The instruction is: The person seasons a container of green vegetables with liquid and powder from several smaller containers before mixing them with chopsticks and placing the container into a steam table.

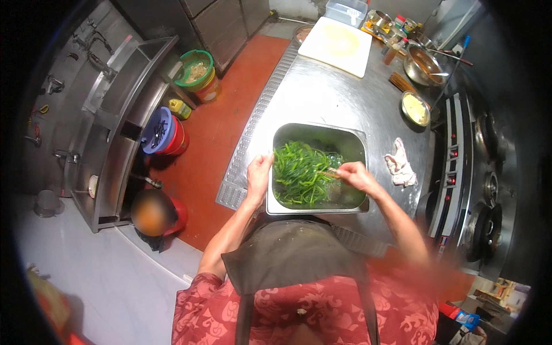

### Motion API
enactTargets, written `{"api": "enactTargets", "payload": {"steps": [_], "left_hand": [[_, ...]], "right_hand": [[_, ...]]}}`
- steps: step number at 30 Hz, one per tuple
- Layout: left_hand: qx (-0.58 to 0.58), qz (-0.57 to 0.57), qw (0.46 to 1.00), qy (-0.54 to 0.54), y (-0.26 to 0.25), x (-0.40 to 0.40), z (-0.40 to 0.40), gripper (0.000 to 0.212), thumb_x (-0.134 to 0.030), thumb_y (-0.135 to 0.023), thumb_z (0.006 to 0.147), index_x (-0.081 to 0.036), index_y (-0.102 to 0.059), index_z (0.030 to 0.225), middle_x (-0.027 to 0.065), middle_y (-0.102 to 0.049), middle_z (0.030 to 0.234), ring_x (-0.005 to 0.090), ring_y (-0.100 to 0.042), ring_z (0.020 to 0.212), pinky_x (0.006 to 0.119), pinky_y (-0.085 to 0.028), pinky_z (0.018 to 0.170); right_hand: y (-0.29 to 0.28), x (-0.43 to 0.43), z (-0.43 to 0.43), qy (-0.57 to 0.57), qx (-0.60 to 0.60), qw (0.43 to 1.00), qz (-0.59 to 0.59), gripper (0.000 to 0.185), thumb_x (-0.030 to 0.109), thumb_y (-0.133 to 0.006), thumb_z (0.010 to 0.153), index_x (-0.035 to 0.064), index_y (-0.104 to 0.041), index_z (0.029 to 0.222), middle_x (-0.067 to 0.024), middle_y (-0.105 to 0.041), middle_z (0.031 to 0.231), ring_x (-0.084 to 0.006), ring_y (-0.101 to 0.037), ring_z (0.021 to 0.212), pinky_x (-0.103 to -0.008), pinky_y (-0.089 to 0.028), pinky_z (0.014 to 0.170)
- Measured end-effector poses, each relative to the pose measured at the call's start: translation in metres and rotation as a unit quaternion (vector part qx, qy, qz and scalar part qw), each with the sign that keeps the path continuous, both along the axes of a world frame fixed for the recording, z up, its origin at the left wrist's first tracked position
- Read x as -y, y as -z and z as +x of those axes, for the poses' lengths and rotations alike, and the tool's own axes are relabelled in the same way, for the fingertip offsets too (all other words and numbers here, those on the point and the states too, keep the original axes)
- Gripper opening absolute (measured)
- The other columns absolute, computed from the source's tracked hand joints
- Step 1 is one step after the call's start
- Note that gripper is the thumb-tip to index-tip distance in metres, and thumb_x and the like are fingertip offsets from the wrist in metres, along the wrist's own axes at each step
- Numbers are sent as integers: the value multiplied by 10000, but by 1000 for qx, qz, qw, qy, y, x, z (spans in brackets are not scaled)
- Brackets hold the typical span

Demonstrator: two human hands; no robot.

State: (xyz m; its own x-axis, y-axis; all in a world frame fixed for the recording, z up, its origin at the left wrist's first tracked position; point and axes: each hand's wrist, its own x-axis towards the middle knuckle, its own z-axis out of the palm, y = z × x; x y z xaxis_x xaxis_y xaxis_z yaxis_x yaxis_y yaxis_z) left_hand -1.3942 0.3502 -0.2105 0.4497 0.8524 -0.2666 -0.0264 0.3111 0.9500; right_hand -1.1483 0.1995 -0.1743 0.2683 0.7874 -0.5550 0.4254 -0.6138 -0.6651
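Note:
A deep rectangular stainless steel pan (350, 137) rests on the metal worktop, close in front of my apron. Long strips of green leafy vegetable (304, 172) lie heaped toward the pan's left side, with some liquid showing at the right. My left hand (259, 172) grips the pan's left rim. Over the right part of the pan, my right hand (355, 175) is closed around thin brownish sticks, which look like chopsticks (330, 174). Their tips reach into the greens and are partly hidden there.
On the worktop (327, 99) are a white cutting board (338, 45), a bowl of pale yellow food (415, 108), a crumpled cloth (400, 164) and a large metal bowl (420, 64). A stove (485, 185) runs along the right. Buckets (172, 140) stand below the sink (125, 112) at left.

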Motion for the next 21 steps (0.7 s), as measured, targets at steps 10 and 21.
{"api": "enactTargets", "payload": {"steps": [10,21], "left_hand": [[-13,42,999,-5,2,-1,5,253,-231,-559,870,-11,-590,750,-43,-518,663,33,-420,641,209,-360,576],[6,14,999,-38,-1,0,7,231,-205,-550,872,-2,-589,768,-25,-542,681,39,-444,628,205,-370,561]], "right_hand": [[-54,-21,61,-337,565,741,137,103,122,-469,767,60,-550,775,-112,-592,701,-282,-602,601,-394,-480,542],[-14,25,8,-410,297,862,-17,181,161,-565,715,56,-556,863,-150,-619,703,-315,-617,670,-422,-489,593]]}}
